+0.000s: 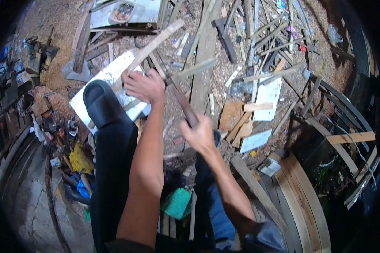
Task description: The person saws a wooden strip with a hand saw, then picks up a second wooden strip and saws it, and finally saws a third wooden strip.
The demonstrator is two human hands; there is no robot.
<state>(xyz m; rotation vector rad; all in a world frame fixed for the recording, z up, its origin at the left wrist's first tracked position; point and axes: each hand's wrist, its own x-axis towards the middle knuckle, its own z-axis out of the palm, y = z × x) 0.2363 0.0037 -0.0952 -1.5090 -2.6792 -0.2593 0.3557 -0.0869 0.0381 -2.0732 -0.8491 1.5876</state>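
My left hand (144, 85) grips the near end of a long pale wooden slat (160, 40) that runs up and to the right over the sawdust. My right hand (199, 134) is closed around the wooden handle of a hammer-like tool (182, 103). The tool's head points toward my left hand and the slat, close beside them. My left foot in a black shoe (99, 103) rests on a white board (109, 74) that lies under the slat's near end. The black-trousered leg hides part of the board.
Loose slats, planks and offcuts (249, 55) litter the sawdust floor ahead. Curved wooden frames (325, 126) and long boards (299, 198) lie at the right. A green block (177, 203) sits below my arms. A yellow rag (80, 159) and tool clutter (29, 59) lie at the left.
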